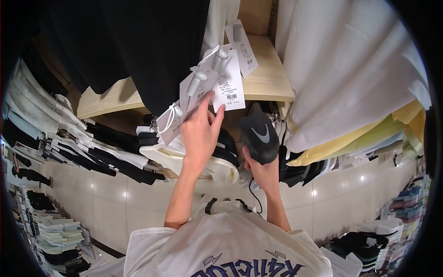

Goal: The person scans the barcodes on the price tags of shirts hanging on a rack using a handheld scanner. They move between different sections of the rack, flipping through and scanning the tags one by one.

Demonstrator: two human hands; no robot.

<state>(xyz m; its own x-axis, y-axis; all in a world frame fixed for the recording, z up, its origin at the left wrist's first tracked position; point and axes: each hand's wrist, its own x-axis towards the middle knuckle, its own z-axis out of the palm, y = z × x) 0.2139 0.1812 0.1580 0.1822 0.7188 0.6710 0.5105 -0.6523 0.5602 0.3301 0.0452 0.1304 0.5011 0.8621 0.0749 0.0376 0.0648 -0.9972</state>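
Observation:
My left hand (201, 127) is raised among several white price tags, with its thumb and fingers pinching the edge of one. That price tag (229, 85) carries printed text and a barcode facing me. Grey security tags (197, 83) and white loops hang with the other tags beside my fingers. In my right hand (265, 173) is a black handheld scanner (260, 138) with a pale curved mark on its back. A dark cord (254, 196) runs down from it. The scanner is apart from the tags, to their right; its front end points away from me.
Black garments (124, 41) hang at upper left, white ones (332, 69) at upper right. A wooden shelf (265, 69) lies behind the tags. Lower racks hold more clothes, including a yellow garment (337, 143). Folded stacks (57, 233) stand on both sides of the tiled floor (143, 194).

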